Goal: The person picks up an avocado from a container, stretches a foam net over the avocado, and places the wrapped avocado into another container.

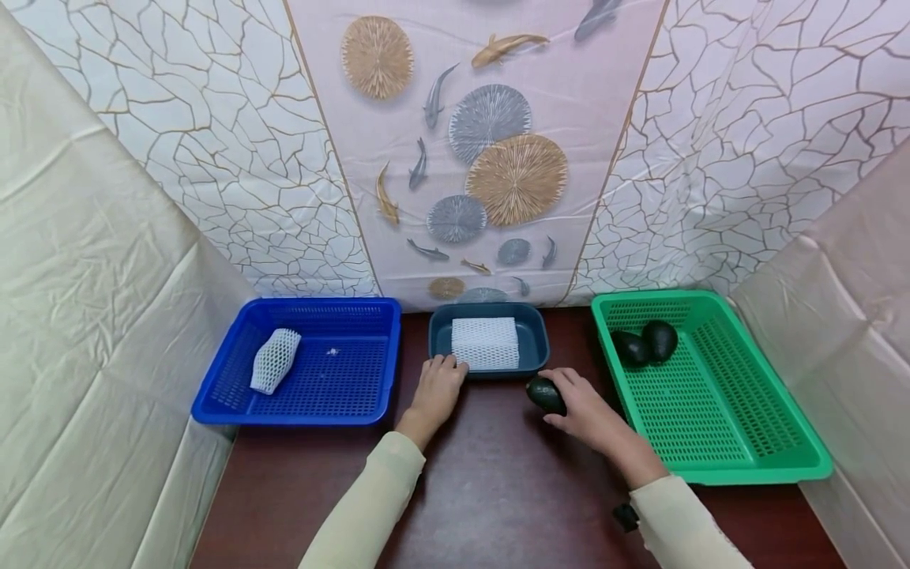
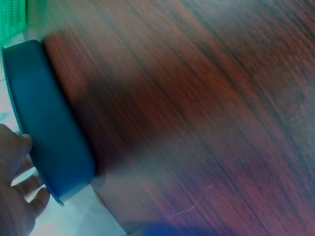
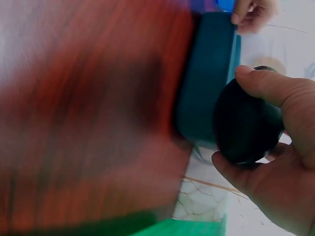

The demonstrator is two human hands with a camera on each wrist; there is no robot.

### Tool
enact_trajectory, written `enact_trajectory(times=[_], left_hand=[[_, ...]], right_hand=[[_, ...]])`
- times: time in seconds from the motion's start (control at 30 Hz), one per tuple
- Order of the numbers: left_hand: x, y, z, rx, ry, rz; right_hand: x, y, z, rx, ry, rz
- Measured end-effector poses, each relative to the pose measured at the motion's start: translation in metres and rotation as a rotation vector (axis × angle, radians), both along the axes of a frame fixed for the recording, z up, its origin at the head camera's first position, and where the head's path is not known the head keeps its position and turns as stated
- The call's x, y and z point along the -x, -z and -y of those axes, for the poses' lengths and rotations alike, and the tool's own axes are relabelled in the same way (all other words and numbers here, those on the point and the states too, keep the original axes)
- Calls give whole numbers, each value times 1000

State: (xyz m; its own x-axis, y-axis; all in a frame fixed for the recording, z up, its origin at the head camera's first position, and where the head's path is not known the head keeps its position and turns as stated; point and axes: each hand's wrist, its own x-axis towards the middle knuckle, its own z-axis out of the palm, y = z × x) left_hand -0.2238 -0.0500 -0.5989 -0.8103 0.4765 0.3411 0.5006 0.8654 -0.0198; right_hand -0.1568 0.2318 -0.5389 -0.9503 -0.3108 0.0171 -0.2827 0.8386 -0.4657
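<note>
My right hand (image 1: 586,407) holds a dark avocado (image 1: 546,393) above the table, just right of a dark teal box (image 1: 486,374). In the right wrist view the thumb and fingers curl round the avocado (image 3: 246,120). White foam net sleeves (image 1: 486,342) lie flat inside the box. At the box's near left corner, my left hand (image 1: 437,393) grips the rim; the left wrist view shows its fingertips against the box (image 2: 49,118). Two more avocados (image 1: 659,340) sit in a green basket (image 1: 725,476) on the right.
A blue basket (image 1: 291,419) stands on the left with a bulging foam net sleeve (image 1: 276,361) in it; what the sleeve contains is hard to see. Dark wood table (image 1: 490,490) stretches in front. A patterned cloth (image 1: 469,269) hangs behind. A small black object (image 1: 626,518) is at the right wrist.
</note>
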Motion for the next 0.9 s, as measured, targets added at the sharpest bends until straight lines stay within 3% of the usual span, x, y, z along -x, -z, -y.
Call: enact_trajectory(times=[0.33,0.9], left_hand=[[1,-2,1,26,-9,48],[0,0,1,13,1,47]], right_hand=[[-1,28,6,-24,14,61],[-8,46,8,-114,-3,131]])
